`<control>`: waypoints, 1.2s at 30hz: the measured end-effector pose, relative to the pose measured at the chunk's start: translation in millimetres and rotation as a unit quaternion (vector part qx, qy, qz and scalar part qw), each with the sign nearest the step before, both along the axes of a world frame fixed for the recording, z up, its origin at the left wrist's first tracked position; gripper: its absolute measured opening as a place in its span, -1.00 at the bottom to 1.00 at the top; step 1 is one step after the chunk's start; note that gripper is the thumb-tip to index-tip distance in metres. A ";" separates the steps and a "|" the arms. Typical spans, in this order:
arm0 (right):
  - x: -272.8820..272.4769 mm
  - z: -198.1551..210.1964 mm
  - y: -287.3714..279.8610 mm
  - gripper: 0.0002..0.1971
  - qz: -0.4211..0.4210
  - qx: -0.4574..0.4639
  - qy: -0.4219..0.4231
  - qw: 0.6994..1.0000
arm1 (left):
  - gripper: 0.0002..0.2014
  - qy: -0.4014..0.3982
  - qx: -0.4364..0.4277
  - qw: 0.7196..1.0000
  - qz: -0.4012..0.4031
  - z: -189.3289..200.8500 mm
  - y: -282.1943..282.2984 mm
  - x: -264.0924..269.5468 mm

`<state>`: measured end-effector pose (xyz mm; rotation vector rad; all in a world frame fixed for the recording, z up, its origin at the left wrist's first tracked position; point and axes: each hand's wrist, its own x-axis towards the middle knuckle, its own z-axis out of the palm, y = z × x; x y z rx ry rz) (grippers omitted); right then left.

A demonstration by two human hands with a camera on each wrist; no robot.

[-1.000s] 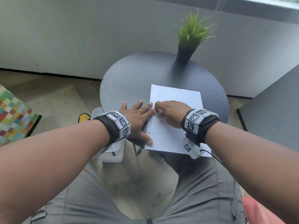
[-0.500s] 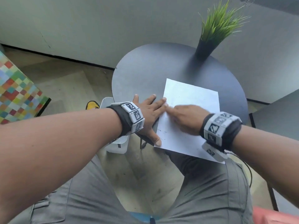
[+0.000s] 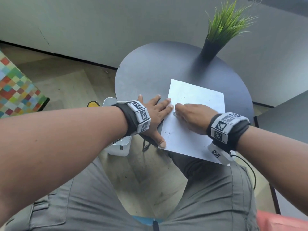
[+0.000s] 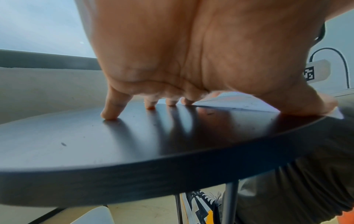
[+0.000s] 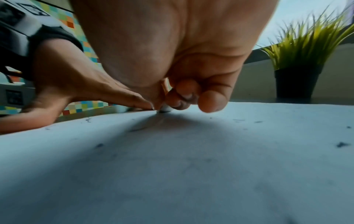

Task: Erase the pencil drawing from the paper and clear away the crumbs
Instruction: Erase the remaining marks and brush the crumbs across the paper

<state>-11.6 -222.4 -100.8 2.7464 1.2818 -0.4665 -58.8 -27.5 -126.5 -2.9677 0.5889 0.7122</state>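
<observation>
Round and dark, the side table (image 3: pixel 150 67) stands against a pale wall and carries all work items. Its far edge holds a black pot (image 3: pixel 210 50) containing an artificial grass plant (image 3: pixel 228 24); the pot is well apart from the work area and does not obstruct either hand.

On the near right part of the tabletop lies the sheet of paper (image 3: pixel 196 97), its near edge overhanging the table rim toward the person's lap. Faint pencil marks remain on it, so erasing is judged unfinished.

The left hand (image 3: pixel 155 114) lies flat with fingers spread, fingertips and thumb bearing on the paper's left edge. This anchors the sheet against the rubbing stroke.

The right hand (image 3: pixel 191 117) has its fingers curled and pinches a small eraser (image 5: pixel 165 108) between thumb and fingertips, tip pressed to the paper close to the left hand's fingertips.

Dark eraser crumbs (image 5: pixel 341 144) are scattered across the sheet; clearing is not yet done.

Below the table's left side stands a white bin (image 3: pixel 120 147) on the floor. Its contents cannot be seen.
</observation>
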 end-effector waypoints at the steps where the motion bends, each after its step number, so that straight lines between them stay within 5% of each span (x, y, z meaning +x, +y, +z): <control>1: -0.7 -1.4 -0.2 -0.87 -0.007 0.011 0.003 1.000 | 0.41 0.001 0.002 1.000 0.001 -0.4 0.1 -0.1; 5: -47.9 -9.3 8.0 -0.81 0.101 -0.006 0.050 0.994 | 0.40 0.006 0.011 1.000 -0.003 1.3 -2.3 -1.0; 10: -10.4 -3.3 -5.8 -0.93 -0.009 0.029 -0.008 0.999 | 0.38 0.005 0.013 1.000 -0.004 3.4 -2.8 -0.5; 15: -41.3 -13.9 3.8 -0.74 0.073 0.001 0.044 0.996 | 0.38 0.011 0.015 1.000 -0.001 6.9 -4.0 -2.1; 19: -4.8 -7.2 -0.7 -0.89 -0.055 0.035 -0.003 0.998 | 0.39 0.001 0.021 1.000 0.001 5.9 -3.9 -1.2; 24: -62.8 -16.6 4.3 -0.79 0.076 0.020 0.049 0.996 | 0.34 0.003 0.035 0.999 0.004 8.4 -8.8 -2.9; 28: -27.2 -13.6 -15.0 -0.88 -0.046 0.039 -0.002 0.998 | 0.33 0.023 0.032 0.999 0.003 9.6 -7.7 -1.1; 33: -69.6 -15.9 -3.7 -0.87 0.080 0.013 0.044 0.996 | 0.34 0.025 0.049 0.998 0.002 12.4 -11.1 -2.4; 36: -42.2 -4.9 -11.5 -0.90 0.003 0.030 0.013 0.999 | 0.33 0.032 0.047 0.998 0.001 19.1 -12.5 -2.2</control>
